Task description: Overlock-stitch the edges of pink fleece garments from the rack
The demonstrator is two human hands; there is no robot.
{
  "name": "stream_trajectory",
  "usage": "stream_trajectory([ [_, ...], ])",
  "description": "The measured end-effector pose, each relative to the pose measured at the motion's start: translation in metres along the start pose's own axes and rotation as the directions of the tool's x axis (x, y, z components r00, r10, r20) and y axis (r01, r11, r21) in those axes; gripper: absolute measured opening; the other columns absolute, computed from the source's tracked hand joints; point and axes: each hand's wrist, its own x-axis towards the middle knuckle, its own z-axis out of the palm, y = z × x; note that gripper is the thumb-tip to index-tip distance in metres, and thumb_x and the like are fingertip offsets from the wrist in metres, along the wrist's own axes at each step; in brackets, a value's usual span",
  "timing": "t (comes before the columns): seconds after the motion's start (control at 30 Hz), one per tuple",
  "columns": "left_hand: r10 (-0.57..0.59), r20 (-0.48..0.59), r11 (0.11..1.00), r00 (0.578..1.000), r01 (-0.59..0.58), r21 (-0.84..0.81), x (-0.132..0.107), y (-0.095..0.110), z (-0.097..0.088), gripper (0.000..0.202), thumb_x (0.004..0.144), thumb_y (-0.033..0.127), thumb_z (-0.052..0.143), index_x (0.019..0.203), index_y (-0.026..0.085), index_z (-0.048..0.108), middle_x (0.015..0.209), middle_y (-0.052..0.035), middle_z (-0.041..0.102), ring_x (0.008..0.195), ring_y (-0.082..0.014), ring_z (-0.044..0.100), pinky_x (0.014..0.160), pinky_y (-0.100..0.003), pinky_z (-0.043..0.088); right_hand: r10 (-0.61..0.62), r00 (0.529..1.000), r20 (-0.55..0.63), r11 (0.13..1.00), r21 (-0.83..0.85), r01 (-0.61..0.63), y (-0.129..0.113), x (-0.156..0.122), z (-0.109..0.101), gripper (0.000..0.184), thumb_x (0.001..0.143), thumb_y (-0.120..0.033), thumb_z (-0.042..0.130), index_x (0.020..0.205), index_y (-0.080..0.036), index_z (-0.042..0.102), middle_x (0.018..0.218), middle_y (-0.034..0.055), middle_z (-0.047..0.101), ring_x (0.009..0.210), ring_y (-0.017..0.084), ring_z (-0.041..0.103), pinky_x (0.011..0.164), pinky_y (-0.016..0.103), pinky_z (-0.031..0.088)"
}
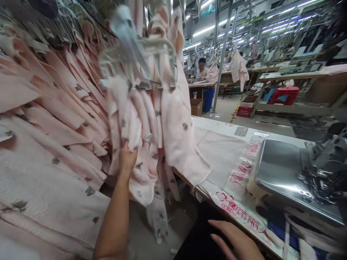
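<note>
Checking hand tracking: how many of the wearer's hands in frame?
2. Left hand grips the hanging pink garments; right hand rests low by the table edge, holding nothing. A co-worker's hands are too far to tell.

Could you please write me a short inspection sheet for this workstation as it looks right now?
Surface: white table, partly covered by printed plastic bags.
Job's things: bunch of pink garments on white hangers.
Clutter: sewing machine on the table.
Hands: left hand grips the hanging pink garments; right hand rests low, holding nothing.
Cables: nothing seen.
Surroundings: rack of pink garments at left; seated person, red stool, cardboard box beyond.
</note>
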Motion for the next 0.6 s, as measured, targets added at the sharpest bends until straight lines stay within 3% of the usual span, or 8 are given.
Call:
stream_trajectory([
  [0.13, 0.114, 0.09, 0.99, 0.989, -0.106, -0.09, -0.004, 0.023, -0.01, 0.036, 0.07, 0.022, 0.051, 0.105, 0.02, 0.056, 0.088, -0.0045, 0.065, 0.082, -0.023, 0.062, 0.074, -0.031, 0.049, 0.217, 0.948, 0.231, 0.907, 0.31, -0.283, -0.008, 0.037, 0.064, 0.047, 0.08, -0.036, 0.059, 0.125, -0.021, 0.055, 0.125, 0.0093, 0.058, 0.113, 0.024, 0.056, 0.097, 0.037, 0.046],
  [0.2, 0.148, 0.108, 0.981, 0.983, -0.132, -0.139, -0.011, 0.033, -0.02, 0.035, 0.071, 0.022, 0.052, 0.105, 0.02, 0.055, 0.093, -0.0044, 0.065, 0.085, -0.0219, 0.063, 0.076, -0.03, 0.049, 0.24, 0.947, 0.212, 0.877, 0.37, -0.306, -0.011, 0.057, 0.104, 0.077, 0.065, -0.03, 0.07, 0.135, -0.018, 0.043, 0.14, 0.0124, 0.042, 0.128, 0.029, 0.04, 0.106, 0.044, 0.033],
  [0.27, 0.159, 0.128, 0.976, 0.979, -0.137, -0.169, -0.019, 0.04, -0.032, 0.034, 0.073, 0.024, 0.053, 0.107, 0.018, 0.054, 0.098, -0.0068, 0.065, 0.091, -0.0237, 0.062, 0.081, -0.033, 0.049, 0.271, 0.956, 0.115, 0.843, 0.451, -0.293, -0.017, 0.072, 0.134, 0.075, 0.06, -0.023, 0.066, 0.132, -0.016, 0.047, 0.14, 0.0128, 0.042, 0.13, 0.031, 0.036, 0.107, 0.047, 0.03],
  [0.4, 0.353, -0.087, 0.924, 0.932, -0.361, -0.125, -0.044, 0.058, -0.054, 0.064, 0.077, 0.039, 0.059, 0.132, 0.015, 0.036, 0.134, -0.0168, 0.044, 0.127, -0.0304, 0.04, 0.105, -0.045, 0.033, 0.268, 0.963, 0.007, 0.783, 0.581, -0.222, -0.039, 0.081, 0.113, 0.043, 0.068, -0.015, 0.041, 0.103, -0.016, 0.065, 0.107, 0.0081, 0.067, 0.099, 0.026, 0.059, 0.089, 0.04, 0.046],
  [0.47, 0.593, -0.107, 0.787, 0.798, -0.602, -0.135, -0.064, 0.078, -0.059, 0.084, 0.075, 0.043, 0.063, 0.142, 0.016, 0.02, 0.146, -0.0166, 0.027, 0.136, -0.0298, 0.025, 0.111, -0.044, 0.024, 0.273, 0.962, -0.024, 0.792, 0.573, -0.211, -0.053, 0.08, 0.061, 0.036, 0.065, -0.013, 0.041, 0.089, -0.016, 0.067, 0.092, 0.0053, 0.069, 0.088, 0.024, 0.061, 0.081, 0.035, 0.048],
  [0.5, 0.74, -0.001, 0.658, 0.673, -0.724, -0.207, -0.073, 0.093, -0.059, 0.088, 0.074, 0.041, 0.064, 0.144, 0.018, 0.015, 0.146, -0.0151, 0.028, 0.135, -0.0285, 0.027, 0.111, -0.042, 0.026, 0.28, 0.958, -0.057, 0.806, 0.557, -0.202, -0.06, 0.079, 0.03, 0.027, 0.064, -0.013, 0.043, 0.079, -0.015, 0.067, 0.082, 0.0041, 0.069, 0.082, 0.023, 0.06, 0.076, 0.032, 0.049],
  [0.57, 0.929, 0.239, 0.362, 0.281, -0.822, -0.439, -0.088, 0.128, -0.057, 0.075, 0.076, 0.032, 0.061, 0.141, 0.022, 0.025, 0.135, -0.0114, 0.047, 0.123, -0.0252, 0.046, 0.102, -0.038, 0.038, 0.269, 0.959, -0.086, 0.82, 0.543, -0.181, -0.07, 0.077, -0.028, 0.017, 0.064, -0.014, 0.05, 0.073, -0.016, 0.064, 0.071, 0.0017, 0.066, 0.068, 0.019, 0.059, 0.062, 0.026, 0.047],
  [0.6, 0.949, 0.273, 0.285, 0.157, -0.801, -0.527, -0.091, 0.146, -0.057, 0.064, 0.076, 0.026, 0.058, 0.136, 0.023, 0.034, 0.124, -0.0086, 0.056, 0.112, -0.0227, 0.054, 0.095, -0.034, 0.043, 0.281, 0.948, -0.15, 0.815, 0.56, -0.153, -0.072, 0.074, -0.051, 0.022, 0.067, -0.015, 0.053, 0.086, -0.017, 0.065, 0.082, 0.0021, 0.067, 0.075, 0.019, 0.06, 0.066, 0.026, 0.048],
])
